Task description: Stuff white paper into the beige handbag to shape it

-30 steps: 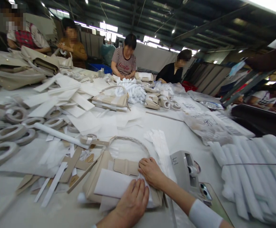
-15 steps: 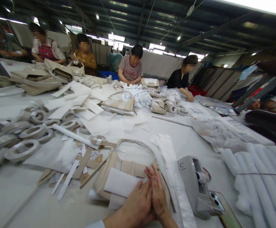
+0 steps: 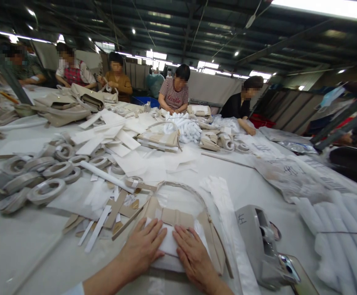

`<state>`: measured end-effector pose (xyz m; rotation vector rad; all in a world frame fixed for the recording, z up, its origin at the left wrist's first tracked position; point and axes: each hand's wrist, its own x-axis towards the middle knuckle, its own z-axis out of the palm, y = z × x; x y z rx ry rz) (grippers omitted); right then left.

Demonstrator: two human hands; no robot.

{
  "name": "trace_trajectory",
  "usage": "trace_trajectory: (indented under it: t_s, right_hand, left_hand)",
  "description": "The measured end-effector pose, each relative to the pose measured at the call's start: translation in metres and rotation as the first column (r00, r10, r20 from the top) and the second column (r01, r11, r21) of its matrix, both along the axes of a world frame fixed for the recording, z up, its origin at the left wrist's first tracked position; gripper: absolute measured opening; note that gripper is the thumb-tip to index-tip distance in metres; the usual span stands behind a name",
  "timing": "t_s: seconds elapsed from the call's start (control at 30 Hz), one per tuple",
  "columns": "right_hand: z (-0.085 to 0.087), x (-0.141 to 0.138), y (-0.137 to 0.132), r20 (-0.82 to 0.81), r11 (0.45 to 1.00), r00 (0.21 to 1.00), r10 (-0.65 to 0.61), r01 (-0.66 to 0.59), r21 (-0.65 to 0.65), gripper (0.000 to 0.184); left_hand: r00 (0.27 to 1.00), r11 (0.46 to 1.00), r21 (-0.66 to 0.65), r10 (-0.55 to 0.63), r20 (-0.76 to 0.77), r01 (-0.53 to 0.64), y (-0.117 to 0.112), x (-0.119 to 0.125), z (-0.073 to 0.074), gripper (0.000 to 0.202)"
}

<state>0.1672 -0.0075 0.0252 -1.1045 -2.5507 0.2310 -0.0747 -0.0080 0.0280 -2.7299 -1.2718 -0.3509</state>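
Observation:
A beige handbag lies on the table in front of me, its thin strap arched out beyond it. A white sheet of packing foam covers part of its front. My left hand rests flat on the left part of the sheet, fingers spread. On the right part my right hand lies flat too, fingers stretched out. Both palms hide some of the sheet and the bag's near side. Right of the bag stands a grey tape dispenser.
Rolled straps and loose beige and white strips lie to the left. Bundled white foam rolls and a phone are at the right. Foam sheets and other bags sit further back, where several people work across the table.
My hands were close together at the bag's right side. They have moved apart and now lie flat on the white sheet, the left one further left. The camera view has shifted slightly.

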Motion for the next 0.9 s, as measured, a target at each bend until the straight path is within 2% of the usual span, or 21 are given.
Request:
trace_trajectory:
  t_s: [0.1, 0.3, 0.4, 0.53, 0.63, 0.7, 0.8, 0.87, 0.9]
  right_hand:
    - [0.005, -0.003, 0.000, 0.046, 1.000, 0.999, 0.024, -0.025, 0.007, 0.049]
    - [0.006, -0.014, 0.006, 0.167, 0.997, 0.986, 0.012, 0.000, -0.072, 0.045]
    - [0.009, -0.018, 0.007, 0.196, 0.996, 0.981, 0.003, 0.014, -0.084, 0.043]
    - [0.010, -0.018, 0.007, 0.209, 0.997, 0.978, 0.001, 0.015, -0.074, 0.042]
    - [0.009, -0.014, 0.007, 0.202, 0.996, 0.979, 0.013, 0.004, -0.086, 0.043]
    - [0.009, -0.013, 0.007, 0.165, 0.994, 0.986, 0.009, 0.008, -0.106, 0.041]
    - [0.010, -0.018, 0.018, 0.014, 0.984, 0.996, -0.093, 0.094, -0.149, 0.032]
    - [0.013, -0.026, 0.037, -0.091, 0.954, 0.961, -0.262, 0.244, -0.176, 0.032]
    - [0.015, -0.032, 0.050, -0.108, 0.921, 0.926, -0.361, 0.336, -0.199, 0.033]
  left_hand:
    - [0.999, 0.999, 0.030, -0.013, 0.031, 0.012, -0.003, -0.005, -0.005, 0.044]
    - [0.994, 0.998, 0.008, 0.067, 0.085, -0.068, -0.001, 0.000, -0.021, 0.038]
    - [0.994, 0.998, 0.023, 0.061, 0.090, -0.063, 0.002, 0.000, -0.019, 0.037]
    - [0.998, 0.992, 0.128, 0.000, 0.061, -0.008, 0.001, -0.005, -0.011, 0.036]
    - [0.997, 0.994, 0.091, -0.065, 0.030, 0.062, 0.000, -0.010, -0.012, 0.050]
    - [0.998, 0.996, 0.054, -0.067, 0.011, 0.066, 0.000, -0.012, -0.019, 0.063]
    - [0.996, 0.985, 0.150, -0.085, -0.015, 0.087, 0.005, -0.012, -0.036, 0.063]
    - [0.993, 0.949, 0.292, -0.118, -0.008, 0.116, 0.009, -0.012, -0.044, 0.063]
    - [0.991, 0.925, 0.360, -0.132, -0.001, 0.123, 0.011, -0.012, -0.046, 0.063]
